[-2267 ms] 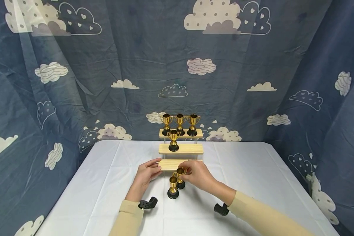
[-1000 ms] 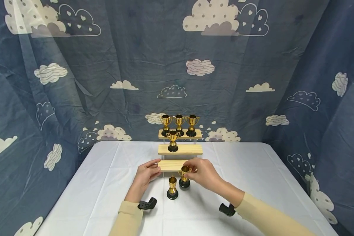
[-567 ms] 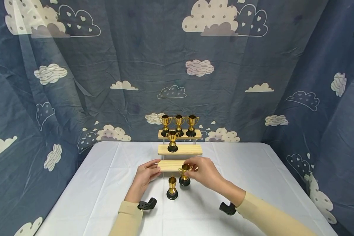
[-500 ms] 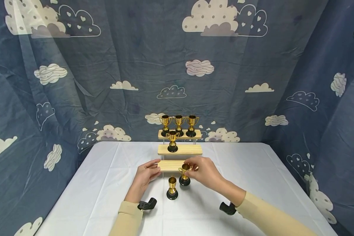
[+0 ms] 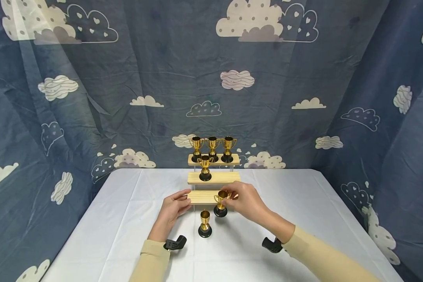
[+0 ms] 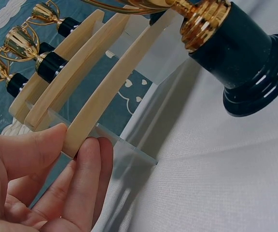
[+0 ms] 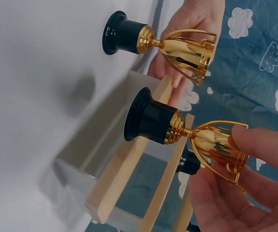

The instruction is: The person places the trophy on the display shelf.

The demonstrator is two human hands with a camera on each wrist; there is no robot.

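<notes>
My left hand (image 5: 173,207) pinches the left end of the lowest wooden board (image 6: 107,92) of a three-tier display stand, thumb on one face and fingers on the other. My right hand (image 5: 245,200) holds a small gold trophy cup (image 7: 211,141) with a black base by its bowl, at the front of the lowest board's right part. In the right wrist view the cup's base hangs off the tablecloth. A second trophy cup (image 5: 205,224) stands upright on the table in front of the stand, between my hands.
The top board (image 5: 215,161) bears three trophy cups in a row, one of them a right-hand cup (image 5: 227,149). On the middle board (image 5: 229,178) a single trophy cup (image 5: 205,168) stands left of centre. A cloud-print curtain (image 5: 204,78) hangs behind the white-covered table (image 5: 126,227).
My right hand has carried its trophy cup right, away from the standing one, and then up towards the lowest board. My left hand keeps its grip on the board's end.
</notes>
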